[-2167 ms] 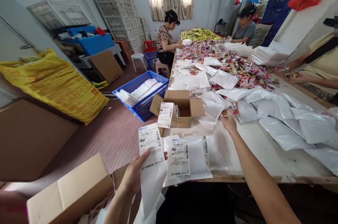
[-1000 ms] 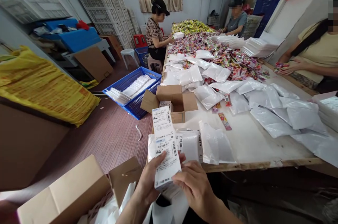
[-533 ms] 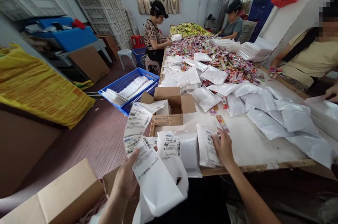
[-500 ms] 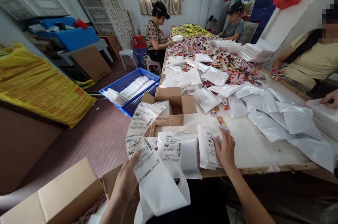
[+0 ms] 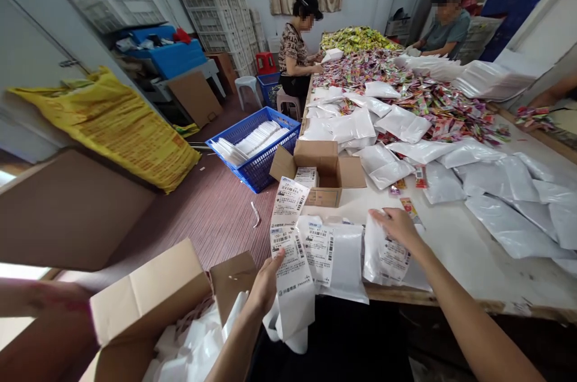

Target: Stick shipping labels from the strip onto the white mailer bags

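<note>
White printed labels (image 5: pixel 291 268) hang as a strip at the lower centre of the frame, pinched between the thumb and fingers of the left hand (image 5: pixel 265 283). Right of centre, the right hand (image 5: pixel 400 229) lays half-curled fingers over the top of a labelled pouch (image 5: pixel 377 259) at the near edge of the surface (image 5: pixel 464 256); I cannot tell whether they grip it. An open cardboard box (image 5: pixel 324 197) stands just beyond the labels.

The left hand (image 5: pixel 265 283) grips a long white paper strip of printed labels (image 5: pixel 292 265). The right hand (image 5: pixel 398 227) touches a labelled white plastic pouch (image 5: pixel 379 254).
</note>
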`<state>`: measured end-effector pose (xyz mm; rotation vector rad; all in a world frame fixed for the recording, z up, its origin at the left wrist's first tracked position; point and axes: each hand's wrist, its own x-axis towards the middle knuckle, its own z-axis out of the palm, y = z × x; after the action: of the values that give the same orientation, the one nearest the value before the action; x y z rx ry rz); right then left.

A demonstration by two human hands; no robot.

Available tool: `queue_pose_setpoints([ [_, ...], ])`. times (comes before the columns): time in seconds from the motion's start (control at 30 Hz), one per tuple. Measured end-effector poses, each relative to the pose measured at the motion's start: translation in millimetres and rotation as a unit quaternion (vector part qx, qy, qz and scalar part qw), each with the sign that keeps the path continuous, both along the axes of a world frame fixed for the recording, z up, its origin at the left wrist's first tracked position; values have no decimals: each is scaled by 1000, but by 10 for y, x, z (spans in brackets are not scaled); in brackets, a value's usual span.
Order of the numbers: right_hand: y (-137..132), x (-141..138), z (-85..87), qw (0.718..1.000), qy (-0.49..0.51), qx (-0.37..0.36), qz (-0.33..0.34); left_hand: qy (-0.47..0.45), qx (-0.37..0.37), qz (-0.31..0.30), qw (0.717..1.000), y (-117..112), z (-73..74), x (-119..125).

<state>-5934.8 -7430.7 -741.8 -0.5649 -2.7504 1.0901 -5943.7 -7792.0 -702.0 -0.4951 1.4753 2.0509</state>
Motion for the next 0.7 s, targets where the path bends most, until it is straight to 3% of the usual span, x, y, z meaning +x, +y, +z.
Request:
queue_pose_setpoints([
  [0.07,-127,-90,150,999,12,-30,7,7,6,6,1000,13,-2,17],
  [0.17,-600,-261,258,992,-52,-34,107,8,13,17,1000,30,-9,36],
  [0.27,-1133,-475,176,967,-134,22,215,-25,41,25,999,36,-12,38],
  [0.33,-1329,-597,79,954,-158,23,252,-60,51,46,996,31,-15,35],
  [0.5,-1349,-734,-2,932,-208,5,298,-116,79,99,985,-48,-10,22],
  [0.6,-1347,-665,97,933,-197,2,302,-93,132,120,980,-175,17,-13],
  [0.7,-1261,-378,285,944,-138,-11,299,-55,165,147,974,-338,28,-70],
])
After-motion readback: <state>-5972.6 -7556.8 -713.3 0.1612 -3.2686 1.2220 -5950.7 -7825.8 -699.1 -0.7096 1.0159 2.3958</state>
